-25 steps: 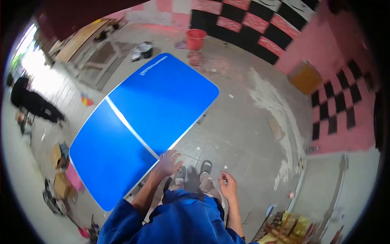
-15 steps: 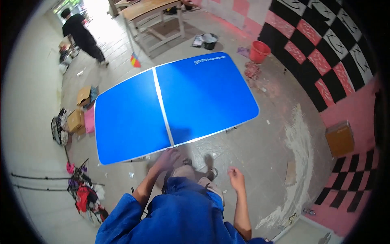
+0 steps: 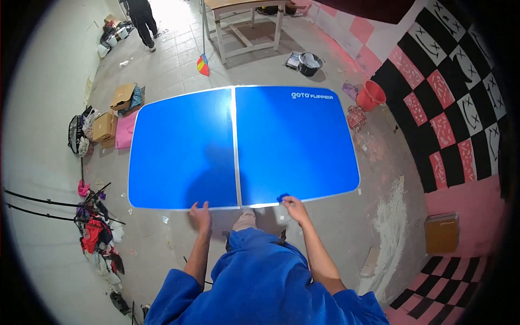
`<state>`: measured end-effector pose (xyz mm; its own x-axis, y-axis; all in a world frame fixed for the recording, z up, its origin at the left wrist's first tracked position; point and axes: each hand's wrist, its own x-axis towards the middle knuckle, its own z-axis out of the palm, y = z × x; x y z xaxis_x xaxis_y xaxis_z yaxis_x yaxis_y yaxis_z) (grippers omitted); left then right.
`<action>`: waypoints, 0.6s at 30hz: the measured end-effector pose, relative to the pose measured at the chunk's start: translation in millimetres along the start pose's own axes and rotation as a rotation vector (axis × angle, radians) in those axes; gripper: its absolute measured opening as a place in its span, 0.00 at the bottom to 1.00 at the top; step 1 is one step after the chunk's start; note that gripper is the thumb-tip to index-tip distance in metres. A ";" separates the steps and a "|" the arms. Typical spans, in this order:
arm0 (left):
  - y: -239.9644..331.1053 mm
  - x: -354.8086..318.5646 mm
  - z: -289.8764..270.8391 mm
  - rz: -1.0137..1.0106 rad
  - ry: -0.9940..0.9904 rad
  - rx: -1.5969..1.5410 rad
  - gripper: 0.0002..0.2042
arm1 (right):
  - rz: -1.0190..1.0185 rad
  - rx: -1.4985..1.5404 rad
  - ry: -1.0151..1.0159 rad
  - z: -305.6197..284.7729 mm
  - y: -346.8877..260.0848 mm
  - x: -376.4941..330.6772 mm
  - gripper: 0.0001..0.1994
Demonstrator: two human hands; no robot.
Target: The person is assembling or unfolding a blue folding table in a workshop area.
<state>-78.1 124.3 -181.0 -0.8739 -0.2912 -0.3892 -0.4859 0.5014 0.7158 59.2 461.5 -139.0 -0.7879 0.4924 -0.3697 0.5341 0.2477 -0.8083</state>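
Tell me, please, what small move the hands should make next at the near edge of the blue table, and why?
Probably close both hands firmly on the edge first: the left hand and right hand rest on the blue table either side of its white centre seam, fingers loosely laid, not yet clearly gripping.

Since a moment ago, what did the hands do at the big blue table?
Both hands came up to the near edge of the blue table. The left hand now rests on that edge, and the right hand presses a small blue thing there. The view also swung round to face the table squarely. The table stays bare, the red bucket stays on the floor.
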 end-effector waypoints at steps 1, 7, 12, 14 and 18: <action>-6.5 9.9 1.8 0.015 0.287 0.255 0.31 | 0.187 0.168 -0.114 3.3 3.9 3.7 0.14; -5.8 44.1 -8.1 -0.479 0.387 -0.845 0.40 | 0.474 0.211 -0.166 -3.1 29.0 8.3 0.18; -26.3 96.7 -35.9 -0.670 0.281 -0.938 0.45 | 0.761 0.919 0.266 -26.2 54.1 4.6 0.23; -42.8 108.3 -44.2 -0.608 0.029 -1.027 0.42 | 0.734 0.994 0.372 -29.5 62.4 11.9 0.27; -48.9 119.0 -35.9 -0.633 -0.175 -1.261 0.35 | 0.831 0.939 0.500 -24.7 77.2 43.4 0.34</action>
<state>-157.8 35.9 -241.5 -0.5526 -0.0394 -0.8325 -0.5335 -0.7507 0.3897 73.8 522.6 -206.1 -0.0338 0.5156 -0.8562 0.2267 -0.8304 -0.5090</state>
